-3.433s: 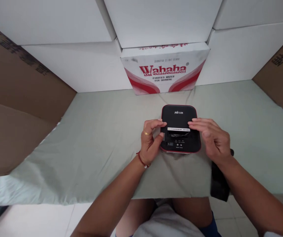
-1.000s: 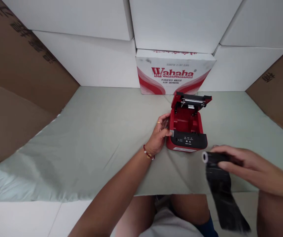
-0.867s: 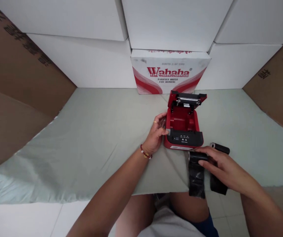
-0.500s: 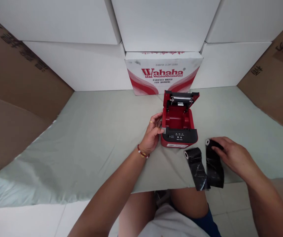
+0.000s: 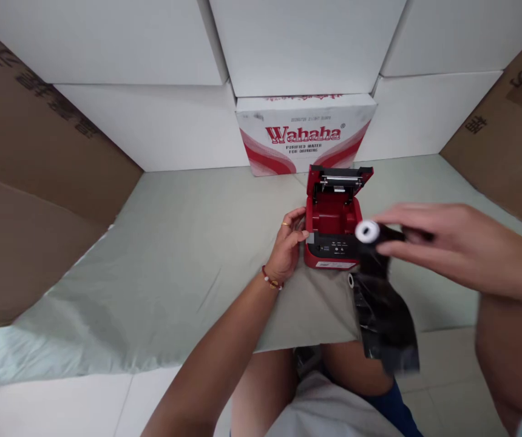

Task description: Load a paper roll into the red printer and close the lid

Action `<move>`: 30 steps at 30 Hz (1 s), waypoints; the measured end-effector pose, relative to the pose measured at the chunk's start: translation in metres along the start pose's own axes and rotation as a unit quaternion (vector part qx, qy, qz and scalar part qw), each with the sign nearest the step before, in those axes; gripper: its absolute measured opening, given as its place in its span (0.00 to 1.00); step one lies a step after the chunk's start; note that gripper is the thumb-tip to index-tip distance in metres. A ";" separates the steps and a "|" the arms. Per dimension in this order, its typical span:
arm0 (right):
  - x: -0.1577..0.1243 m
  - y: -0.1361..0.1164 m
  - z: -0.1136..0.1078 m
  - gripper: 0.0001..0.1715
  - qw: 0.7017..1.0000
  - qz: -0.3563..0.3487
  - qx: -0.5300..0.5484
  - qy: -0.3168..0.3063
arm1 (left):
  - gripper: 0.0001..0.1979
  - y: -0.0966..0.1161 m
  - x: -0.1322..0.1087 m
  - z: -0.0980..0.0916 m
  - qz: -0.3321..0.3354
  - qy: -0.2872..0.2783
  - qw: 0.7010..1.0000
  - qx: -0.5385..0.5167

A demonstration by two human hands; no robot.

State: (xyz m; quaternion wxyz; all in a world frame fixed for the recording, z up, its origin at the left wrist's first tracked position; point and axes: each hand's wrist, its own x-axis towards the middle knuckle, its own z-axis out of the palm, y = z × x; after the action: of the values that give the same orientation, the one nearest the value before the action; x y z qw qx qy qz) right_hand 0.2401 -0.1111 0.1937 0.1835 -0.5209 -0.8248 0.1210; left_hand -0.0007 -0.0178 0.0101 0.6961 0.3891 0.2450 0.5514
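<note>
A small red printer [image 5: 331, 264] with a black front panel stands on the cloth, its lid raised and its inner bay exposed. My left hand [image 5: 288, 244] grips its left side, the thumb on the grey tab at the front corner. In the air, just right of the printer's front, my right hand [image 5: 443, 243] pinches a roll of black film [image 5: 391, 235] with a white core. A loose strip hangs from that roll and blurs with motion. Behind the strip lies a second black film roll [image 5: 351, 280], mostly hidden, its tail reaching over the table's front edge.
A white and red water carton [image 5: 304, 136] stands behind the printer, against stacked white boxes [image 5: 152, 121]. Brown cardboard walls [image 5: 37, 158] flank the table on both sides. A pale green cloth [image 5: 188, 243] covers the tabletop, whose front edge is close to my legs.
My right hand has lifted one black film roll off the cloth, bringing it up and left toward the printer. The left hand stays at the printer, and the lid remains raised.
</note>
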 end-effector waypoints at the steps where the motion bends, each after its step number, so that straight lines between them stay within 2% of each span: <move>1: 0.023 -0.005 0.010 0.18 0.999 0.015 -0.034 -0.022 | 0.27 0.000 0.000 0.000 -0.002 0.002 1.000 -0.004; 4: 0.072 -0.015 0.043 0.21 0.974 0.107 -0.195 -0.048 | 0.27 0.001 -0.001 0.001 -0.005 0.010 1.000 -0.014; 7: 0.089 -0.018 0.064 0.22 0.939 0.165 -0.289 -0.084 | 0.26 0.001 -0.001 0.001 -0.005 0.015 1.000 -0.014; 10: 0.093 -0.017 0.073 0.20 0.930 0.162 -0.306 -0.124 | 0.25 0.001 -0.001 0.002 -0.004 0.015 1.000 -0.011; 15: 0.111 -0.004 0.080 0.20 0.931 0.183 -0.284 -0.137 | 0.26 0.001 0.001 0.001 -0.007 0.018 1.000 -0.010; 19: 0.124 0.002 0.084 0.20 0.928 0.179 -0.275 -0.174 | 0.25 -0.002 0.000 0.000 -0.005 0.014 1.000 0.015; 21: 0.126 0.003 0.087 0.21 0.930 0.171 -0.273 -0.176 | 0.23 -0.002 -0.005 0.000 0.028 0.031 0.996 0.076; 22: 0.127 0.003 0.088 0.23 0.932 0.169 -0.273 -0.168 | 0.22 0.000 -0.009 0.001 0.069 0.047 0.988 0.129; 23: 0.127 0.003 0.089 0.24 0.935 0.166 -0.271 -0.159 | 0.21 0.002 -0.014 0.002 0.124 0.065 0.971 0.195; 24: 0.127 0.004 0.090 0.25 0.937 0.165 -0.267 -0.151 | 0.20 0.005 -0.020 0.004 0.199 0.077 0.938 0.271; 25: 0.126 0.005 0.089 0.26 0.941 0.164 -0.259 -0.145 | 0.19 0.008 -0.026 0.007 0.278 0.073 0.892 0.348; 27: 0.124 0.006 0.086 0.25 0.952 0.155 -0.228 -0.136 | 0.19 0.014 -0.036 0.014 0.400 0.026 0.794 0.457; 28: 0.121 0.006 0.082 0.23 0.959 0.145 -0.203 -0.133 | 0.18 0.015 -0.040 0.017 0.435 0.006 0.755 0.490; 30: 0.112 0.007 0.069 0.19 0.976 0.122 -0.125 -0.131 | 0.16 0.017 -0.046 0.023 0.464 -0.028 0.704 0.537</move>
State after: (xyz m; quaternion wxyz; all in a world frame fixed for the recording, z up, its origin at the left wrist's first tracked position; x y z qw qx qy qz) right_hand 0.1724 -0.0077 0.1485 -0.0091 -0.6157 -0.7808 0.1059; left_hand -0.0053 -0.0665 0.0331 0.0322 0.7768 0.2691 0.5684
